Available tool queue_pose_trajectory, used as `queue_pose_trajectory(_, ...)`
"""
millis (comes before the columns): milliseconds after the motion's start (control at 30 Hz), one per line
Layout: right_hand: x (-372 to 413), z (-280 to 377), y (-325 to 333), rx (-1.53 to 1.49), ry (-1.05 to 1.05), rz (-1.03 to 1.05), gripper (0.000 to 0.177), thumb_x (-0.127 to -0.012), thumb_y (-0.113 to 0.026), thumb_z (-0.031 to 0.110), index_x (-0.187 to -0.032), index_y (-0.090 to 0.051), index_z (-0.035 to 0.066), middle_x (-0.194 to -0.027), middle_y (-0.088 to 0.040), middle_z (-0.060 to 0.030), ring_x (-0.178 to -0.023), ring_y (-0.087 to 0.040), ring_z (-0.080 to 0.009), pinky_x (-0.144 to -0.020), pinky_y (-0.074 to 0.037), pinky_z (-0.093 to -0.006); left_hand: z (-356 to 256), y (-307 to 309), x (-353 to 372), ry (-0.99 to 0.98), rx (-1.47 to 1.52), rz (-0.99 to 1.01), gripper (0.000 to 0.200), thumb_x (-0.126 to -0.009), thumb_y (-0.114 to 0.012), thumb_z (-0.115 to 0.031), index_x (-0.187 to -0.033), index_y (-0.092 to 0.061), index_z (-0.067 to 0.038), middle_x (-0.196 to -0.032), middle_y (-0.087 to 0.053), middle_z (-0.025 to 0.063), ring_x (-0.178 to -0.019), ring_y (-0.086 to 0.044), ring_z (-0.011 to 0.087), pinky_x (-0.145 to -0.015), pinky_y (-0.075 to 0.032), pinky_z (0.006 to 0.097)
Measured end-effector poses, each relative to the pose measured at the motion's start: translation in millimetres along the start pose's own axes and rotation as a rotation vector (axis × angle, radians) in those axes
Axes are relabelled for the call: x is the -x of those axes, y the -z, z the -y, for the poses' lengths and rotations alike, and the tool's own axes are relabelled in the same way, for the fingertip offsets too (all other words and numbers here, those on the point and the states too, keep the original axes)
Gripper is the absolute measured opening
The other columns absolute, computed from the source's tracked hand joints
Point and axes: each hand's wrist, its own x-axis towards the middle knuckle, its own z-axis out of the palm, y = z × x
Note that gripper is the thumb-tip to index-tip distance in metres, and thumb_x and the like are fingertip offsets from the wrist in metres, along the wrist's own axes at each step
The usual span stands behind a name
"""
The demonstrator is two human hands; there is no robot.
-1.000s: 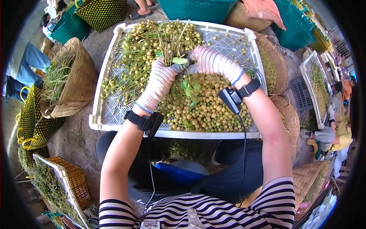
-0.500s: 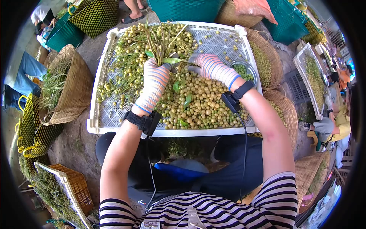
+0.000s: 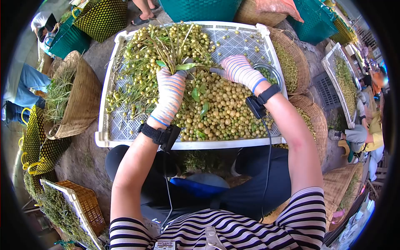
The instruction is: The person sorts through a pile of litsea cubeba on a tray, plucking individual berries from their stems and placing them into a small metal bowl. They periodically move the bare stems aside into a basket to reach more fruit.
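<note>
My left hand (image 3: 171, 85), in a striped glove with dark fingertips, is closed round a bunch of fruit stems (image 3: 168, 54) near the middle of a white mesh tray (image 3: 187, 144). The stems fan out away from me, with a green leaf (image 3: 185, 66) by the fingertips. My right hand (image 3: 238, 71), gloved alike, sits to the right of the bunch with its fingertips closed at a thin stem; what they pinch is too small to make out. Loose round yellow-green fruits (image 3: 225, 108) are heaped between and below both hands. Stemmed fruits cover the tray's left side.
A round bowl (image 3: 268, 71) of green fruits stands on the tray's right side. Woven baskets (image 3: 79, 100) flank the tray on both sides. Teal baskets (image 3: 200, 9) stand beyond it. Other people are at the left and right edges. Cables hang from both wrist devices.
My right hand has moved a little to the right and up, away from my left hand, and now covers part of the bowl. My left hand keeps its hold on the stems.
</note>
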Motion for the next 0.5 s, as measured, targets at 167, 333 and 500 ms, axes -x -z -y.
queue_pose_trajectory(167, -28.1, -26.2, -52.0, -0.212, 0.458, -0.898, 0.055, -0.086, -0.043, 0.053, -0.077, -0.066, 0.003, -0.069, -0.062, -0.0144, -0.07, -0.062, -0.0331, -0.065, -0.05, -0.0416, -3.5, 1.7, 0.1, 0.029, 0.07, -0.076, 0.024, -0.076, -0.045, 0.009, -0.097, -0.058, 0.006, -0.087, -0.065, 0.0155, -0.072, -0.065, 0.0249, -0.062, -0.055, 0.0324)
queue_pose_trajectory(333, -5.0, -15.1, -9.2, -0.052, 0.109, -0.243, 0.058, -0.083, -0.047, 0.058, -0.082, -0.063, 0.003, -0.068, -0.061, -0.0174, -0.064, -0.059, -0.0338, -0.062, -0.048, -0.0417, 2.1, 8.6, -3.3, -0.022, 0.155, -0.027, 0.022, -0.077, -0.05, 0.007, -0.097, -0.058, 0.005, -0.085, -0.065, 0.015, -0.071, -0.065, 0.0244, -0.062, -0.054, 0.031)
queue_pose_trajectory(500, -15.1, -29.1, -27.0, -0.345, 0.293, -0.284, 0.056, -0.083, -0.048, 0.057, -0.09, -0.066, 0.005, -0.071, -0.062, -0.0132, -0.064, -0.06, -0.0257, -0.061, -0.048, -0.0361, -10.2, 16.9, -6.2, 0.061, 0.135, -0.114, 0.02, -0.078, -0.056, 0.003, -0.098, -0.06, 0.005, -0.084, -0.066, 0.0148, -0.071, -0.065, 0.0223, -0.062, -0.054, 0.03)
